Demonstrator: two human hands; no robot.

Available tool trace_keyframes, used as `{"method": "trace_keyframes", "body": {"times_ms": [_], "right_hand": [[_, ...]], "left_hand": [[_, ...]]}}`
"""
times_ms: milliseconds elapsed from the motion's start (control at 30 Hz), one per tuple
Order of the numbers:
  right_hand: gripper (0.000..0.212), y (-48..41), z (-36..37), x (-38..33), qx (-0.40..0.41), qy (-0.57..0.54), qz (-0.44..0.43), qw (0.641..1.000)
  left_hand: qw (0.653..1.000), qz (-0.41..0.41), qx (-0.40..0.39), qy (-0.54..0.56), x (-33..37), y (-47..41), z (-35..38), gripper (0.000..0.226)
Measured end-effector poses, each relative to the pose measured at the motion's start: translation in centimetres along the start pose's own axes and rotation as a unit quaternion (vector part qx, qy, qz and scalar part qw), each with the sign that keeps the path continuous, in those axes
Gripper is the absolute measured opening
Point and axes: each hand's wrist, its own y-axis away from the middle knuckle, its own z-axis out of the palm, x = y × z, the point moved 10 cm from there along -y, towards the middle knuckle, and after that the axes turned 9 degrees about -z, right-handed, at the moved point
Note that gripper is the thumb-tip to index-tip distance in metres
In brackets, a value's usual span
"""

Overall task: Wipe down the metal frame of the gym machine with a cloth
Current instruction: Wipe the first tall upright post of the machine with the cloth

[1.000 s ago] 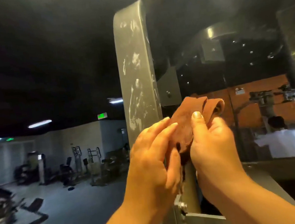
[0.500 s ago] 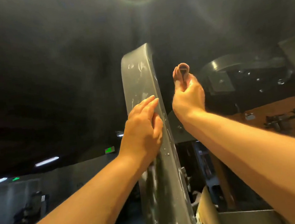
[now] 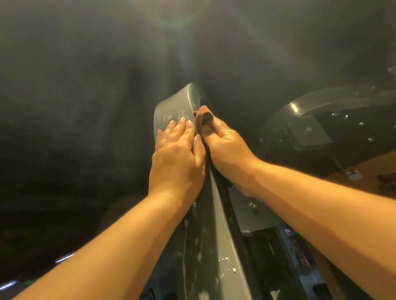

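A tall grey metal upright of the gym machine frame (image 3: 215, 260) rises in the middle of the head view, streaked with white smears and droplets. Near its curved top, my left hand (image 3: 178, 157) lies flat on the upright's front face with the fingers straight. My right hand (image 3: 226, 148) grips a folded brown cloth (image 3: 203, 118) and holds it against the right edge of the upright, just beside the left fingertips. Most of the cloth is hidden inside the right hand.
A curved grey machine arm with a bracket (image 3: 313, 120) hangs to the right, dotted with droplets. A bolted plate (image 3: 251, 208) sits on the upright below my right wrist. The ceiling above is dark, with glare from a lamp. Dim lights show at the lower left.
Both hands have gone up the upright, from waist-high folding of the cloth to its top. The right hand has brought the cloth in against the frame's edge, close to the left hand.
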Motion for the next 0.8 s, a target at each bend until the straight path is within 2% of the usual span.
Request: {"method": "trace_keyframes", "body": {"times_ms": [200,433,567,667,800], "right_hand": [[0.044,3.8,-0.8,0.4,-0.024,0.024,-0.048,0.998],[0.05,-4.1,0.4,-0.2,-0.045,0.031,-0.032,0.998],[0.038,-0.9,-0.6,0.6,-0.023,0.029,-0.05,0.998],[0.044,-0.6,-0.7,0.6,-0.043,0.054,-0.08,0.994],[0.052,-4.7,0.5,0.5,-0.075,0.03,-0.045,0.996]], "left_hand": [[1.0,-0.005,0.008,-0.021,-0.1,0.3,0.4,0.052],[0.998,-0.02,0.013,-0.059,-0.1,0.1,1.0,0.053],[0.998,-0.009,0.002,-0.059,-0.1,0.0,1.0,0.052],[0.998,-0.011,0.012,-0.054,0.1,0.1,0.9,0.051],[0.999,-0.026,0.012,-0.037,0.0,0.4,1.0,0.052]]}}
